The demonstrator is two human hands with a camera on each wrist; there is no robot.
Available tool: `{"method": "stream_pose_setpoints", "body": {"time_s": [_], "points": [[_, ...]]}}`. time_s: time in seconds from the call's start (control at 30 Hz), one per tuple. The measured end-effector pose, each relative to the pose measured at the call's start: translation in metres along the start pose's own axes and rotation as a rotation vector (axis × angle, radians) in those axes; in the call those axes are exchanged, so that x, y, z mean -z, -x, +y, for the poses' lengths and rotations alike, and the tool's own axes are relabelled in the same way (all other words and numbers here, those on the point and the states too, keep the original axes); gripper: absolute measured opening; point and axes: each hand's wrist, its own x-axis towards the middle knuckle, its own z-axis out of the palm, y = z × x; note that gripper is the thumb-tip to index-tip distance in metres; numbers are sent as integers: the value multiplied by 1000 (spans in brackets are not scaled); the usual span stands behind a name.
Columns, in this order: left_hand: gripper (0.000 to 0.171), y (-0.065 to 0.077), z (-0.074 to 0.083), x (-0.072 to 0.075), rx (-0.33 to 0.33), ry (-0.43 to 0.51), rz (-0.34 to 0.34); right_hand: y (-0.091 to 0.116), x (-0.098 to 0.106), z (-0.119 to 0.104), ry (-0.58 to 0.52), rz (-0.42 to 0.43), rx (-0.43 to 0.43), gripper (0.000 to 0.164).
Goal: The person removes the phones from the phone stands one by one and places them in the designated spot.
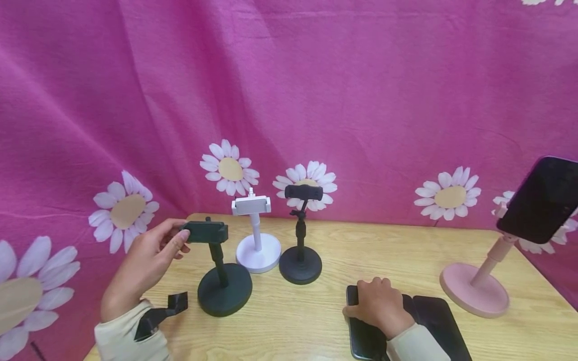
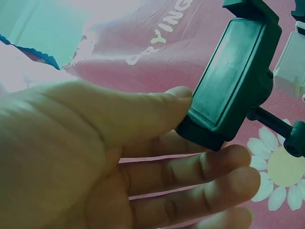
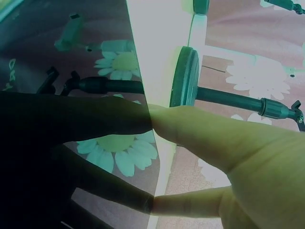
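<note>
At the left, a dark green phone stand (image 1: 225, 290) stands upright on its round base. My left hand (image 1: 151, 260) pinches one end of its phone clamp (image 2: 226, 78) between thumb and fingers; the lower fingers are loosely bent beside it. Toward the front right, black smartphones lie side by side on the table. My right hand (image 1: 381, 306) is over the leftmost smartphone (image 1: 363, 341), thumb at its left edge and fingers at its far end. Up close, fingertips meet the edge of a glossy screen (image 3: 109, 186) that mirrors them. The hand and sleeve hide part of the phones.
Behind the green stand are a white phone stand (image 1: 256, 253) and a black phone stand (image 1: 300, 264). At the right, a pink phone stand (image 1: 474, 291) holds a tilted smartphone (image 1: 542, 200). A pink flowered cloth (image 1: 361, 100) hangs behind the wooden table (image 1: 384, 250).
</note>
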Motion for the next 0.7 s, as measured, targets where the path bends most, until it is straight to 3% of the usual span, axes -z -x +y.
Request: {"method": "stream_pose_setpoints", "body": {"time_s": [0.23, 0.3, 0.4, 0.5, 0.57, 0.7], "points": [[38, -2, 9, -4, -39, -25, 48, 2, 0, 5, -19, 32, 18, 62], [39, -1, 15, -6, -66, -44, 101, 2, 0, 7, -28, 31, 19, 66], [38, 0, 28, -10, -129, -70, 246, 4, 3, 11, -48, 24, 16, 75], [38, 1, 46, -18, -241, -45, 412, 7, 12, 16, -89, 26, 15, 81], [38, 0, 62, -27, -348, -4, 477, 10, 23, 18, -129, 39, 25, 82], [38, -4, 95, -52, -568, 133, 420, 17, 51, 22, -218, 104, 64, 80]]}}
